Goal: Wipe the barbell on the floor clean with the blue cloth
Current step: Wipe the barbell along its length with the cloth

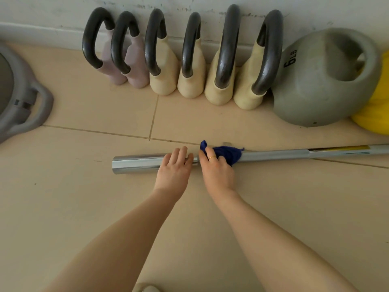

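A silver barbell (273, 155) lies across the beige tiled floor, its thick sleeve end at the left and its shaft running off the right edge. My left hand (173, 168) rests on top of the sleeve with the fingers laid over it. Just to its right, my right hand (216, 167) grips the blue cloth (228, 154), which is bunched around the bar. A ring shows on one finger of that hand.
Several kettlebells (189, 60) with dark handles stand along the wall behind the bar. A large grey kettlebell (320, 81) marked 6 LB and a yellow one (376, 114) sit at the right. A grey weight (23, 102) lies at the left edge.
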A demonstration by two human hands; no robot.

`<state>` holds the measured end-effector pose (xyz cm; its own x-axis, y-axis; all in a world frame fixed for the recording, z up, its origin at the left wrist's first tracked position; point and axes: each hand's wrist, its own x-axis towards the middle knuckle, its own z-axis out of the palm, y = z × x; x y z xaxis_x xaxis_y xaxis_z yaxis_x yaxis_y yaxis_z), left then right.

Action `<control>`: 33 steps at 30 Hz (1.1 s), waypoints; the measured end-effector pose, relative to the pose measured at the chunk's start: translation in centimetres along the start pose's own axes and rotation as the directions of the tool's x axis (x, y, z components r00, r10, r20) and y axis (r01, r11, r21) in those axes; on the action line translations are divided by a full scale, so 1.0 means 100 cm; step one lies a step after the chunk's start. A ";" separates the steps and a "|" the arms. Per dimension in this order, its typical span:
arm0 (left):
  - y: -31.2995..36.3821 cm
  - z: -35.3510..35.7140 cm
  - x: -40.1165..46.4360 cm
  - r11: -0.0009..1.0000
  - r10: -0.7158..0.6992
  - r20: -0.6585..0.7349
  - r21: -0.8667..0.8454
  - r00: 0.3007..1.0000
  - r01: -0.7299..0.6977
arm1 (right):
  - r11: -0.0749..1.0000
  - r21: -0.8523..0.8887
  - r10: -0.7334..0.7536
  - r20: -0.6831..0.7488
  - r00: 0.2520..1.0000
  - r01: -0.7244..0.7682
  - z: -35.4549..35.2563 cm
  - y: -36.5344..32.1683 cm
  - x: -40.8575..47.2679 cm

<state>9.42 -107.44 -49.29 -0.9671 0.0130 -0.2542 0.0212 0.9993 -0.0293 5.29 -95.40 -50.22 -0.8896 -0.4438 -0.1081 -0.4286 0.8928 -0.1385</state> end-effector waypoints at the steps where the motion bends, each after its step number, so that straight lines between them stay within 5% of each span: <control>1: 0.000 0.001 0.000 1.000 0.006 -0.006 -0.015 1.000 -0.006 | 0.997 -0.042 -0.063 -0.054 0.997 0.061 0.001 0.007 0.002; 4: 0.001 0.001 0.001 0.999 -0.010 -0.027 -0.050 1.000 0.009 | 0.986 -0.120 -0.127 -0.128 0.984 0.112 -0.001 0.045 0.005; 10: 0.003 -0.014 0.012 0.996 -0.047 0.115 -0.068 0.992 0.055 | 0.984 -0.078 0.156 -0.023 0.987 -0.157 -0.006 0.037 0.010; 14: 0.002 -0.010 0.011 0.997 -0.056 0.080 -0.056 0.995 0.061 | 0.997 0.079 0.000 0.069 0.998 -0.005 -0.004 0.012 0.010; 17: -0.001 -0.003 0.010 0.999 -0.015 -0.011 -0.035 1.000 0.015 | 0.994 -0.038 -0.107 -0.065 0.992 0.104 -0.004 0.051 0.009; 21: 0.000 -0.003 0.011 1.000 0.022 -0.032 0.018 0.999 -0.021 | 0.990 -0.127 0.046 -0.179 0.983 -0.069 -0.006 0.098 0.007; 28: 0.038 -0.009 0.018 0.995 -0.100 0.137 0.043 0.985 0.095 | 0.998 0.064 0.011 0.045 0.999 -0.014 -0.007 0.064 0.008; 33: 0.064 -0.001 0.023 1.000 0.007 0.083 -0.026 0.997 -0.005 | 0.995 -0.099 -0.001 -0.164 0.986 -0.016 -0.014 0.140 -0.001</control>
<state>7.29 -101.06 -49.99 -0.9424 0.0174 -0.3339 0.0195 0.9998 -0.0029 -0.87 -82.71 -50.76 -0.9032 -0.4258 0.0551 -0.4280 0.9029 -0.0385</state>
